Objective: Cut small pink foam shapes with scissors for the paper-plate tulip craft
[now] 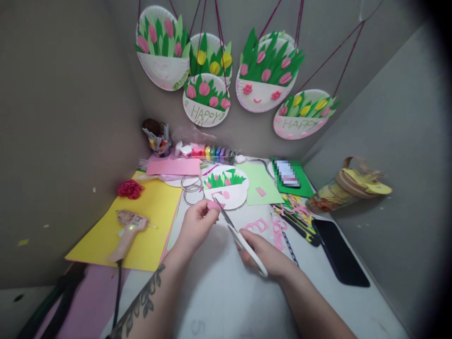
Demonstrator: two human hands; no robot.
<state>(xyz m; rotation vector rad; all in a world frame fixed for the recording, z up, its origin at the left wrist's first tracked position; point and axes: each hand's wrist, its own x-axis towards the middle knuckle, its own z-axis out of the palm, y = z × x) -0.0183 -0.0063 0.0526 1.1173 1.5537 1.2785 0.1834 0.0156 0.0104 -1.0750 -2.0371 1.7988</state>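
A small pink paper piece sits pinched between the left hand's thumb and fingers, its cutting seemingly unfinished; the right hand's fingers curl round white-handled metal scissors, blades at its edge. Just beyond the fingertips, a white paper plate already bears green paper leaves and pink tulips.

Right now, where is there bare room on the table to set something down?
The table is bare between left forearm and right forearm, and between the latter and the black phone. It is crowded around the flowered plate and left of the phone, among pink scraps.
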